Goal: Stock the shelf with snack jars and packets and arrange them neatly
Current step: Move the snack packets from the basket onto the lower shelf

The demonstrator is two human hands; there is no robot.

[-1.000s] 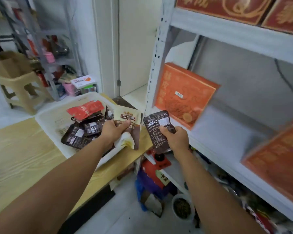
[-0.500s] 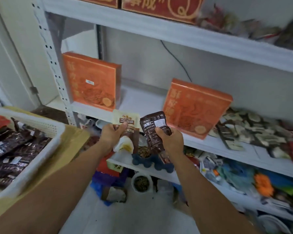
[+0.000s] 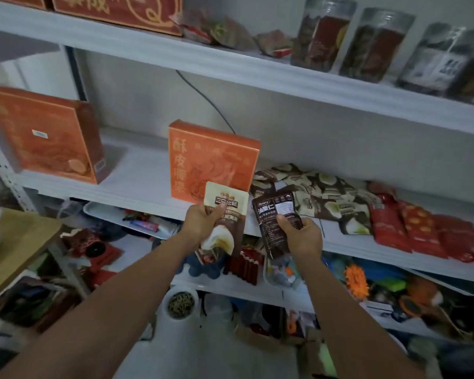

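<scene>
Left hand (image 3: 203, 222): grips cream packet (image 3: 226, 203)
Right hand (image 3: 301, 236): grips dark packet (image 3: 274, 214)
Change: both now brought to shelf (image 3: 137, 181); placing likely next

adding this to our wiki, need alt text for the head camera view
A person's left hand holds a cream-and-brown packet and the right hand a dark brown packet, both in front of a white middle shelf. An orange box stands on it, with heaped brown-and-cream packets and red packets to its right; jars line the shelf above.
</scene>
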